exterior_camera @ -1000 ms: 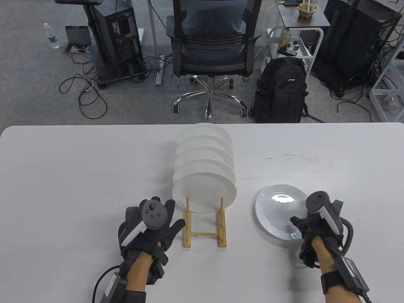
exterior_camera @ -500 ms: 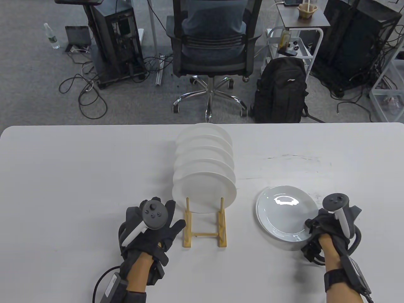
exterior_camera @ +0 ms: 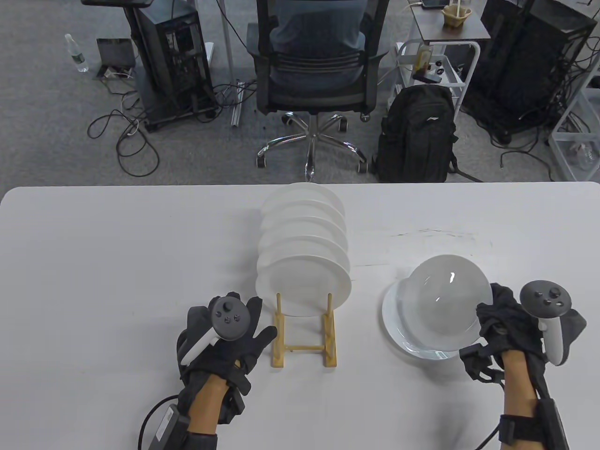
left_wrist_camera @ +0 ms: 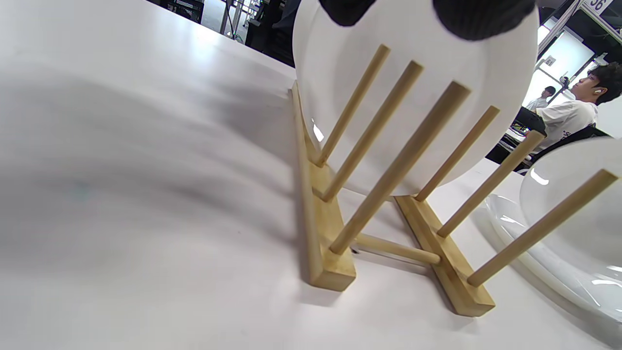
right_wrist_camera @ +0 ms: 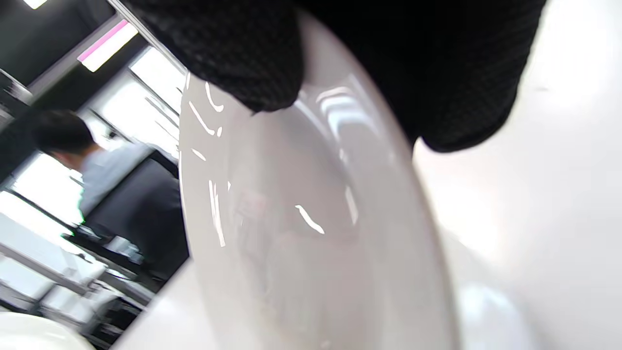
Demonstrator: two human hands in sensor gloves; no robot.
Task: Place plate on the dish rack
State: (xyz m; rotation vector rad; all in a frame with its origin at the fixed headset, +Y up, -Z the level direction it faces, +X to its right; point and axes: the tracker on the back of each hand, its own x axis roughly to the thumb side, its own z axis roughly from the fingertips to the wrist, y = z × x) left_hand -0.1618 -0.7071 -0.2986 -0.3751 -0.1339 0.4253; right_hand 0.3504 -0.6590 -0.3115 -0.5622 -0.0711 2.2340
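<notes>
A wooden dish rack [exterior_camera: 304, 349] stands mid-table with several white plates [exterior_camera: 303, 286] upright in its far slots; its near slots show bare pegs. My right hand [exterior_camera: 490, 316] grips the right edge of a white plate [exterior_camera: 443, 300] and holds it tilted up above a second plate [exterior_camera: 398, 330] that lies flat on the table. The right wrist view shows my fingers [right_wrist_camera: 233, 53] on the plate's rim [right_wrist_camera: 301, 218]. My left hand [exterior_camera: 229, 335] rests flat on the table just left of the rack, fingers spread, holding nothing. The left wrist view shows the rack [left_wrist_camera: 330, 243] and the held plate [left_wrist_camera: 573, 204].
The white table [exterior_camera: 117, 258] reaches to both sides of the rack. Beyond its far edge stand an office chair [exterior_camera: 314, 70] with a seated person, a black backpack [exterior_camera: 417, 136], computer towers and floor cables.
My right hand slid to the right edge of the plates, took hold of the top one and tilted it up off the one below. My left hand stayed still.
</notes>
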